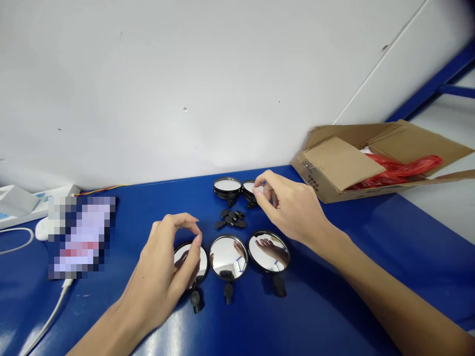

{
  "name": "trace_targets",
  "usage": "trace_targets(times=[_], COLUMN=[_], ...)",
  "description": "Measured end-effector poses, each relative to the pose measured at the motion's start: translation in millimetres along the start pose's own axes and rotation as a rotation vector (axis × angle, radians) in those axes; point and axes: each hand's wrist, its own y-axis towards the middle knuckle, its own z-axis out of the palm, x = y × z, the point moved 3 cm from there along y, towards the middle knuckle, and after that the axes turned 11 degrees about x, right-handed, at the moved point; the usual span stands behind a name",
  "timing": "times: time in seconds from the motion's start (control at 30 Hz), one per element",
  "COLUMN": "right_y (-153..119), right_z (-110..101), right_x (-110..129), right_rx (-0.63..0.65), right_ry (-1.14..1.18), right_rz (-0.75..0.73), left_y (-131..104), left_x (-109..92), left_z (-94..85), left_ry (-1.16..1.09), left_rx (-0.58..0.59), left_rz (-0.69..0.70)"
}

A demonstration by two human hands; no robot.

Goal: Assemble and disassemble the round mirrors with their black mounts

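My left hand (163, 269) hovers above a round black-rimmed mirror (202, 264) at the left of the front row, thumb and fingertips meeting with nothing visible between them. Beside that mirror lie a middle round mirror (227, 257) and a right one (269, 252), each with a black stem joint pointing towards me. My right hand (293, 205) is loosely curled, thumb and fingers slightly apart, in front of the back right stack of mirrors (248, 187), partly hiding it. Another stack of mirrors (227, 185) stands to its left. Small black plastic joints (230, 217) lie piled between the rows.
At the back right, an open cardboard box (334, 158) holds a red plastic bag (397, 170). A phone (83, 235) with a white cable (52, 316) lies on the left. Behind it is a white power strip (22, 217). A white wall (178, 89) borders the blue table (237, 331).
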Motion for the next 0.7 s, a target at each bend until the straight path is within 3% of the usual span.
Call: trace_targets(times=[0.27,0.43,0.53,0.7], right_y=[-0.3,-1.0,-1.4,-7.5], right_z=[4.7,6.6,3.0,-17.9], right_x=[-12.6,-17.0,-17.1,2.5], right_rx=[0.183,0.203,0.127,-0.184], right_ry=[-0.056,-0.016,-0.005,-0.027], right_rz=[-0.086,-0.098,-0.153,-0.285], left_y=[-0.3,2.5,3.0,2.6], left_x=[-1.0,0.1,0.4,-2.4], left_z=[0.6,0.8,0.6,-2.6], left_ry=[0.067,0.058,0.077,0.121], left_rx=[-0.013,0.0,-0.024,-0.095], left_rz=[0.01,-0.003,-0.007,0.023])
